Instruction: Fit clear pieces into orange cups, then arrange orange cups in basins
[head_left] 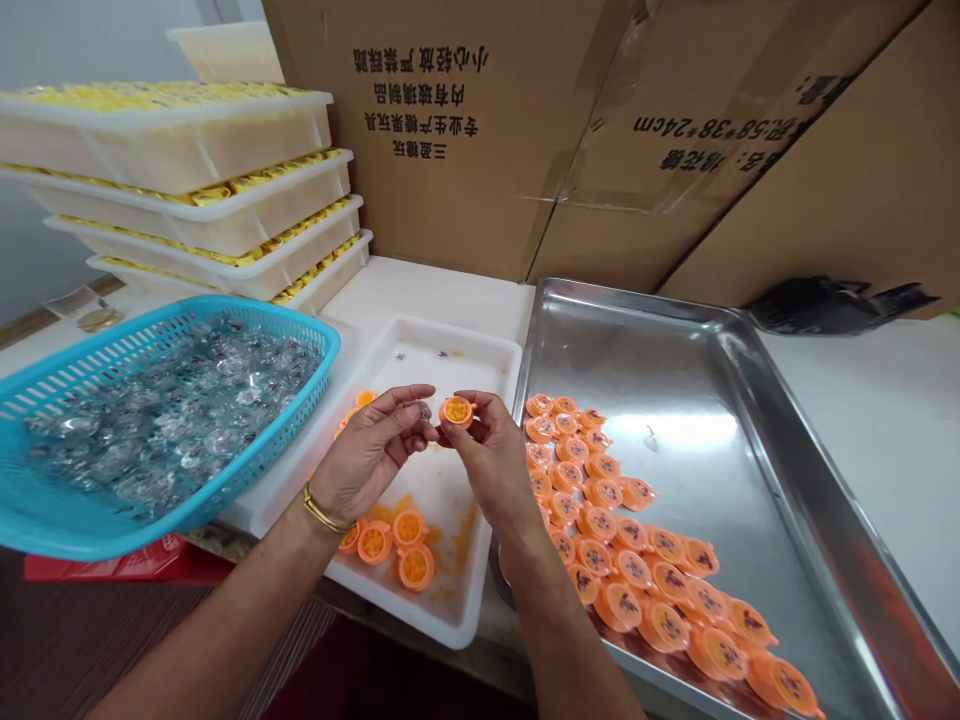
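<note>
My right hand [491,455] pinches a small orange cup [456,410] filled with yellow-orange stuff, held over the white tray [480,350]. My left hand [371,450], with a gold bangle on its wrist, holds a small clear lid [424,410] right beside that cup. Three more open orange cups [394,542] lie in the white tray near its front edge, among orange smears. To the right, the steel tray [675,340] carries several rows of capped orange cups [637,565].
A blue basket [45,535] full of clear lids sits at the left, overhanging the table edge. Stacked white trays [225,225] with yellow contents stand behind it. Cardboard boxes [465,180] wall off the back. A black object [832,305] lies at the right.
</note>
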